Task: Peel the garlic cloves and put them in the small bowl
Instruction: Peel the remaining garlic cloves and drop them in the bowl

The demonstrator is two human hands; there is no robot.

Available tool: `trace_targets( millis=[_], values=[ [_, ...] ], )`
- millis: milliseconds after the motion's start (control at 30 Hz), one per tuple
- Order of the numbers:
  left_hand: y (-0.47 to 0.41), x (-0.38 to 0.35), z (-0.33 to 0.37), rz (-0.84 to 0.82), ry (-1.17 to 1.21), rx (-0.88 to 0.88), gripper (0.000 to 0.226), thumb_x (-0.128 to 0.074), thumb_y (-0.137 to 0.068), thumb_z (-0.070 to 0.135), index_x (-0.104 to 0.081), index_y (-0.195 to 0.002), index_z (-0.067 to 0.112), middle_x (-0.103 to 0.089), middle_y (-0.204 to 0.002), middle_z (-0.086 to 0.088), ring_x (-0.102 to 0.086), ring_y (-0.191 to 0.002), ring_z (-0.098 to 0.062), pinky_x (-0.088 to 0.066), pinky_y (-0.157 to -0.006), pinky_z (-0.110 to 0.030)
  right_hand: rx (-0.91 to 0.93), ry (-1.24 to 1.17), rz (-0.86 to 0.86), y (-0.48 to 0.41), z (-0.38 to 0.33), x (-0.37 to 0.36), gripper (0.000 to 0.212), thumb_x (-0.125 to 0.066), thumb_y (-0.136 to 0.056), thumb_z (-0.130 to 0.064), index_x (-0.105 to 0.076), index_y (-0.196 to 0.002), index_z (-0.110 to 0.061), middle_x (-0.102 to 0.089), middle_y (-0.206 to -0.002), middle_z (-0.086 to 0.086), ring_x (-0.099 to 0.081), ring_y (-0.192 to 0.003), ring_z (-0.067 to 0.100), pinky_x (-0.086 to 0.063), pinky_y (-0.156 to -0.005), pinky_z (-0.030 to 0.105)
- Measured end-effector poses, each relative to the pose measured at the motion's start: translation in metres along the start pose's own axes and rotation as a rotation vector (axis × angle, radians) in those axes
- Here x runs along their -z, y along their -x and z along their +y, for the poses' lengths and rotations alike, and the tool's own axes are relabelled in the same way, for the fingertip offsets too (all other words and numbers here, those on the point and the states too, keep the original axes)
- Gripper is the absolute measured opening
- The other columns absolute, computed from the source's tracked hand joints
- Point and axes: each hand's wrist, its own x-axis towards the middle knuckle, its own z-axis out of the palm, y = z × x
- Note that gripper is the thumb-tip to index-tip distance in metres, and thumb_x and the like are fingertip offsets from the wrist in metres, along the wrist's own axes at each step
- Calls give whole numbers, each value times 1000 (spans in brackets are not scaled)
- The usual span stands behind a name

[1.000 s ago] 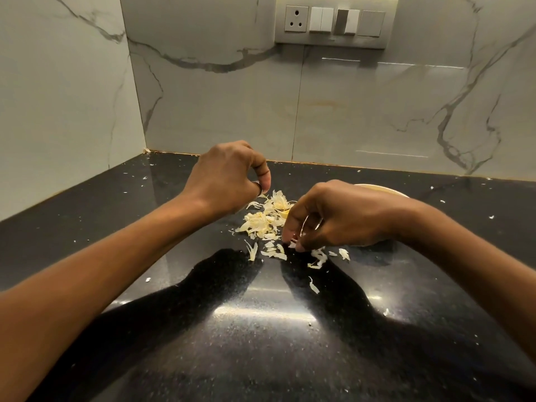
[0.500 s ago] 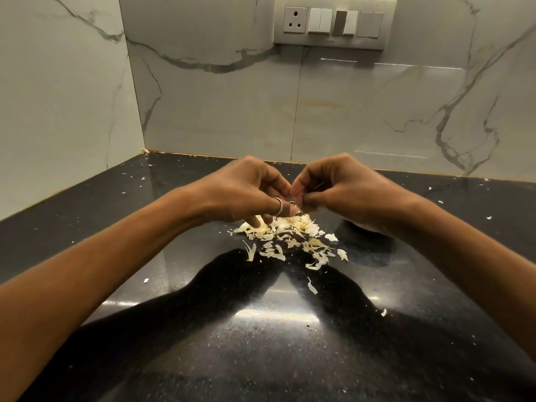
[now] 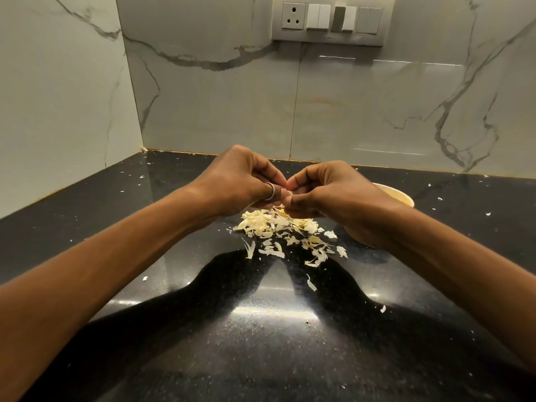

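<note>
Pinching is what both of your grips are doing: your left grip (image 3: 240, 184) and right grip (image 3: 327, 195) meet fingertip to fingertip just above the peel pile (image 3: 278, 227), fingers curled in. Between them only a pale sliver of the garlic clove (image 3: 288, 193) shows. Your fingers hide the rest, so you cannot tell how much skin is on it. A silver ring (image 3: 270, 191) sits on one digit of your left grip, on the side facing the right one.

The small bowl (image 3: 397, 194) stands to the right of the peel pile and a little behind it. It is mostly covered by your right grip and wrist, so only an arc of its pale rim shows and its contents are hidden.

The peel pile lies on the black speckled desk (image 3: 261, 329), thickest right under your grips and thinning toward you into loose strips. One single strip (image 3: 311, 284) lies apart on the near side of the pile. Small white flecks are scattered over the desk to the left and right of the pile.

On the near side of the pile the shadows of your forearms fall across the desk, with a bright reflection between them. Behind the pile, marbled wall tiles (image 3: 217, 111) rise from the back edge of the desk. High above it sits a switch panel (image 3: 330, 20) with a socket.
</note>
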Motion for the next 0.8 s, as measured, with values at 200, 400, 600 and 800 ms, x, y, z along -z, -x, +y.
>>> trace_targets(
  millis=[200,400,600,800],
  values=[
    [-2,-3,-3,42,-125,-99,13,-76,-86,17,-76,-96,9,-75,-81,-6,-74,-76,-15,-61,-65,-27,7,7,24,3,-1,1,7,-69,-90,3,-71,-96,2,-75,-95,22,-74,-84,28,-64,-74,32],
    [-3,-3,-6,83,-270,-196,11,-73,-90,14,-76,-99,8,-73,-78,-2,-71,-65,-7,-60,-59,-23,4,-31,22,3,-1,2,10,-65,-94,-1,-72,-101,4,-74,-96,24,-73,-82,24,-63,-72,28],
    [-3,-7,-10,179,-365,-269,6,-73,-89,16,-77,-93,13,-73,-73,-1,-71,-58,-11,-63,-59,-35,-5,-90,50,1,1,0,10,-63,-95,2,-71,-100,6,-73,-95,26,-71,-74,20,-63,-69,28],
    [0,-10,-8,183,-323,-257,6,-70,-90,14,-74,-88,18,-72,-72,-1,-71,-59,-12,-62,-58,-34,20,-140,26,2,0,0,5,-64,-92,5,-69,-92,4,-71,-82,19,-69,-70,20,-63,-68,27]
  ],
)
